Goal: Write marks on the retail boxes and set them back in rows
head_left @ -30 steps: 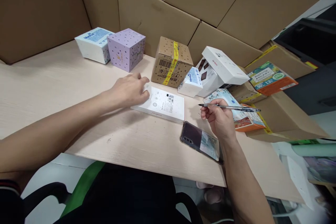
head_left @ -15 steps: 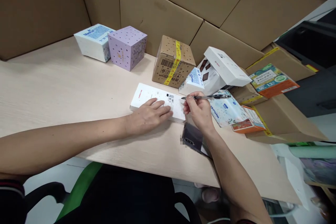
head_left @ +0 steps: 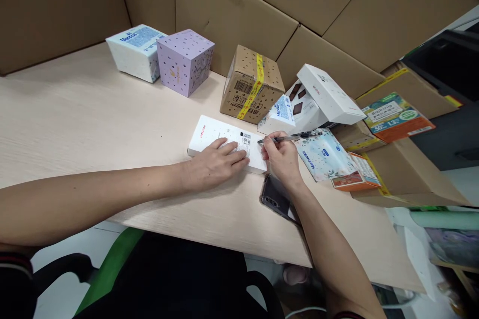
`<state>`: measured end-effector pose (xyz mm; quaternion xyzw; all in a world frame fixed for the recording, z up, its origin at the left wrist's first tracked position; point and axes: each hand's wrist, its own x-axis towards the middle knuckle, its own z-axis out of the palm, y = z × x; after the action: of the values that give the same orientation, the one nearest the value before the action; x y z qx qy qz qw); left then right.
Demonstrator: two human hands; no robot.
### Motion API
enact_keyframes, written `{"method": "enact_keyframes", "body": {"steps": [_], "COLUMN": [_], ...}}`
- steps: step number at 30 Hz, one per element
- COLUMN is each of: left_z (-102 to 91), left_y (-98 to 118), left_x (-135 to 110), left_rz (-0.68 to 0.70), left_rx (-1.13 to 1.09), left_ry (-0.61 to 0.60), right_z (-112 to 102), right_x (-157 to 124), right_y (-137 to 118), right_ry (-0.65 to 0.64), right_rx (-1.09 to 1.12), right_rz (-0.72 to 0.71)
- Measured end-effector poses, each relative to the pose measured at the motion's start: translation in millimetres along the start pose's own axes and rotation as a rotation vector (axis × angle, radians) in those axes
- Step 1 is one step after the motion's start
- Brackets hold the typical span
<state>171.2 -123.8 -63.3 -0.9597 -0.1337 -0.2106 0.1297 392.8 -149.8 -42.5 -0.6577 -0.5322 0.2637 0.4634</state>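
Half hidden: phone (head_left: 275, 200) | right grip (head_left: 283, 158) pinching pen (head_left: 301, 135) | left grip (head_left: 212, 167) flat on white box (head_left: 210, 132)

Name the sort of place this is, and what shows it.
Likely an indoor desk workspace, perhaps an office or home corner: a pale table, a chair at its near edge, and a cardboard wall behind.

one left hand (head_left: 215, 165), one right hand (head_left: 282, 157): two hands at one flat white box (head_left: 230, 132).
round it: one pen (head_left: 300, 135) at three o'clock, one phone (head_left: 275, 198) between four and five, one purple box (head_left: 186, 65) at eleven, one dotted brown box (head_left: 250, 88) at one, three blue-and-white packs: a pack (head_left: 134, 52) between ten and eleven, a pack (head_left: 279, 114) at two, a pack (head_left: 325, 154) at three.
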Motion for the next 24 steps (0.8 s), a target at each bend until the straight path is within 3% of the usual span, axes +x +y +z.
{"method": "enact_keyframes", "body": {"steps": [16,20,24], "left_z": [-0.3,-0.8,0.3], "left_y": [-0.8,-0.9,-1.0], "left_x": [-1.3,-1.9,-2.0], "left_rz": [-0.013,-0.012,-0.012], "left_rx": [-0.061,-0.078,-0.078], "left_ry": [0.010,0.009,0.016], "right_z": [-2.5,-27.8,-69.0], "right_x": [0.9,0.7,-0.9], "right_y": [-4.3,-7.1,-1.6], "right_ry": [-0.012,-0.032,-0.213], "right_rx": [0.094,-0.023,-0.321], "right_rz": [0.054,0.052,0.132]}}
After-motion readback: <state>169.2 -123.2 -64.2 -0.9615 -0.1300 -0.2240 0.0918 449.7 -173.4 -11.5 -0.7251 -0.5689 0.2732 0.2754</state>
